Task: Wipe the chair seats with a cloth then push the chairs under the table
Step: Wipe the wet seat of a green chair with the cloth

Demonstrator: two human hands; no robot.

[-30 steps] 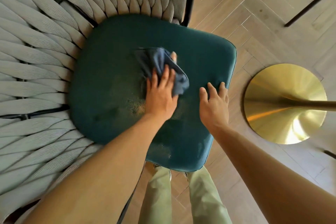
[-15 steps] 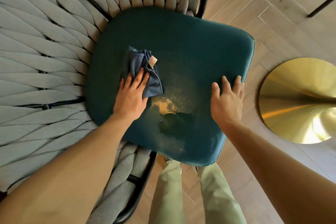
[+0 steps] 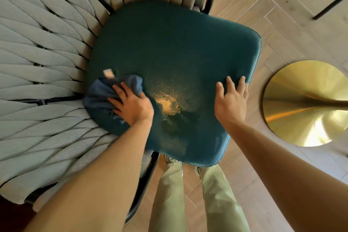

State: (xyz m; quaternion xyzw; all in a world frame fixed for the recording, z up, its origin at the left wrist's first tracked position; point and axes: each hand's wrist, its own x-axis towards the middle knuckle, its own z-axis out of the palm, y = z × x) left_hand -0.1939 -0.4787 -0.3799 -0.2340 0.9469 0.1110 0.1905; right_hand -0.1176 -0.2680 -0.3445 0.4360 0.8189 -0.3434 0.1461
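Left hand (image 3: 131, 106) flat on blue cloth (image 3: 105, 96), fingers spread, pressing it onto left edge of teal seat (image 3: 175, 52). Small tan tag (image 3: 108, 73) sticks out of cloth. Right hand (image 3: 232, 100) open, palm down on seat's right edge. Woven grey chair back (image 3: 41, 58) curves around seat. Gold round base (image 3: 305, 103) on wood floor (image 3: 282, 24), just beside seat.

Seat (image 3: 169, 47) open ahead; woven backrest (image 3: 41, 58) walls left; brass base (image 3: 308, 103) right.
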